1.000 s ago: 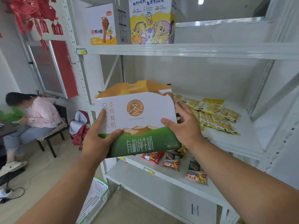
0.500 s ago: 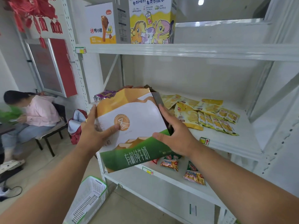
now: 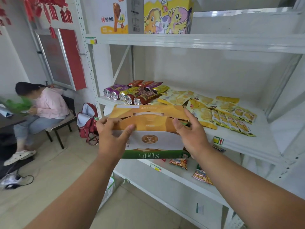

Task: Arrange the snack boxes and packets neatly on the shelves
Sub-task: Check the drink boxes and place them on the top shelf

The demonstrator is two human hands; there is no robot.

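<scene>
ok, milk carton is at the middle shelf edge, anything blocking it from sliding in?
Yes. Both hands, left and right, hold the milk carton at the middle shelf front. Directly behind it lie the foil-wrapped snack rolls and yellow chip packets. The bare shelf is further right.

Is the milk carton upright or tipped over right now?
Upright: the milk carton shows its handle slot on top and green band level below, held by left hand and right hand.

Orange-white-green milk box (image 3: 153, 138) upright at middle shelf (image 3: 247, 142) front edge
</scene>
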